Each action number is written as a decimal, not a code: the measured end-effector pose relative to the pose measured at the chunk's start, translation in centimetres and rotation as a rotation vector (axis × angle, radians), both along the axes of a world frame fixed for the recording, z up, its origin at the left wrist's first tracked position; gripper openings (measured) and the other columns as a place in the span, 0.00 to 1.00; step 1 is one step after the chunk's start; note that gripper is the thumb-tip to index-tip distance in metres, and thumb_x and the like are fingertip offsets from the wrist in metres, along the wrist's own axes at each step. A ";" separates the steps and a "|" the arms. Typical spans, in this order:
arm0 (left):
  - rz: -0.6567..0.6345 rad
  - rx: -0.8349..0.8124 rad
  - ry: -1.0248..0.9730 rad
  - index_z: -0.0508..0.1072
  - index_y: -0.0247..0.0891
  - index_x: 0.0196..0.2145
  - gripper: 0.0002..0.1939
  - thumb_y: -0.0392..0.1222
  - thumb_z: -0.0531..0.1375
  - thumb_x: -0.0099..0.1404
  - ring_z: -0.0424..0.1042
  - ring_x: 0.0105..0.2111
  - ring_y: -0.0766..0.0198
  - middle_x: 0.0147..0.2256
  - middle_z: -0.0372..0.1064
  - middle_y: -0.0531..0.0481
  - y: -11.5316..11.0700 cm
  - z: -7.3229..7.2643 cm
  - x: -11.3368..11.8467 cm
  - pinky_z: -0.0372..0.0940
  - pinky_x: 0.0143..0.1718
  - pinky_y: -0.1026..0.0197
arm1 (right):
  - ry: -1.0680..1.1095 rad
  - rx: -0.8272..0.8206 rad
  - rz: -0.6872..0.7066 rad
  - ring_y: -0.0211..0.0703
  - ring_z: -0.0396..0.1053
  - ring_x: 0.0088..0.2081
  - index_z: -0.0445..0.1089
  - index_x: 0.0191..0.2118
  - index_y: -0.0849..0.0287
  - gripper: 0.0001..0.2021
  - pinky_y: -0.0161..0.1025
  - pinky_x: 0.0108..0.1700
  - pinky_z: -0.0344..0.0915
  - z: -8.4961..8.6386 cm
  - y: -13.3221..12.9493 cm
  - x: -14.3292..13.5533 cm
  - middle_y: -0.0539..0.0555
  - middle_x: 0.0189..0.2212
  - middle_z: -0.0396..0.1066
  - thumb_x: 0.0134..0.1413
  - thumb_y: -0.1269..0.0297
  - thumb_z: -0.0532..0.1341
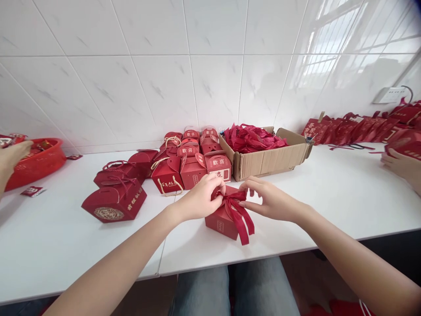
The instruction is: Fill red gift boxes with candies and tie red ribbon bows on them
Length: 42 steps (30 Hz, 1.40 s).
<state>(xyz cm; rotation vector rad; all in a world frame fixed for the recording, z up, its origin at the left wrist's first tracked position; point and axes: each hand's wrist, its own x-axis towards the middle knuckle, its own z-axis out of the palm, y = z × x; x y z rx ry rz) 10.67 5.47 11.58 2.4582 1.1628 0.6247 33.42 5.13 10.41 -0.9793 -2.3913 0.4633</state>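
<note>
A small red gift box (221,223) stands on the white table in front of me, close to its front edge. A dark red ribbon (239,216) is tied in a bow on its top, with two tails hanging down the right side. My left hand (207,195) pinches the left loop of the bow between thumb and fingers. On the other side my right hand (268,199) has its thumb and fingertips closed on the right loop. The knot sits between both hands, partly covered by the fingers.
Several finished red boxes (193,164) are grouped behind, with larger handled boxes (115,199) to the left. A cardboard box (268,161) holds loose ribbons (253,138). Other people's hands (13,156) appear at the left, by a red basin (42,164), and at the far right.
</note>
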 end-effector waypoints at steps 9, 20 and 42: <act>0.015 -0.079 0.001 0.63 0.40 0.33 0.03 0.40 0.52 0.64 0.63 0.39 0.61 0.36 0.60 0.50 0.4 -0.2 -0.2 0.61 0.40 0.58 | 0.172 -0.241 -0.004 0.36 0.63 0.27 0.71 0.38 0.58 0.09 0.35 0.29 0.60 -0.2 0.8 -0.5 0.50 0.26 0.69 0.56 0.60 0.59; -0.090 -0.033 0.032 0.68 0.42 0.34 0.03 0.38 0.55 0.62 0.58 0.52 0.56 0.44 0.63 0.49 0.3 0.4 -0.6 0.58 0.54 0.52 | 0.221 -0.608 0.050 0.30 0.51 0.16 0.66 0.27 0.59 0.15 0.30 0.18 0.53 0.4 0.9 -1.1 0.42 0.13 0.53 0.50 0.52 0.63; -0.032 -0.334 -0.097 0.68 0.40 0.29 0.17 0.56 0.52 0.65 0.56 0.59 0.53 0.56 0.61 0.48 0.3 0.7 -0.4 0.52 0.59 0.48 | 0.280 -0.422 0.061 0.32 0.47 0.21 0.61 0.26 0.60 0.22 0.33 0.23 0.46 0.1 1.5 -2.0 0.44 0.19 0.47 0.61 0.46 0.48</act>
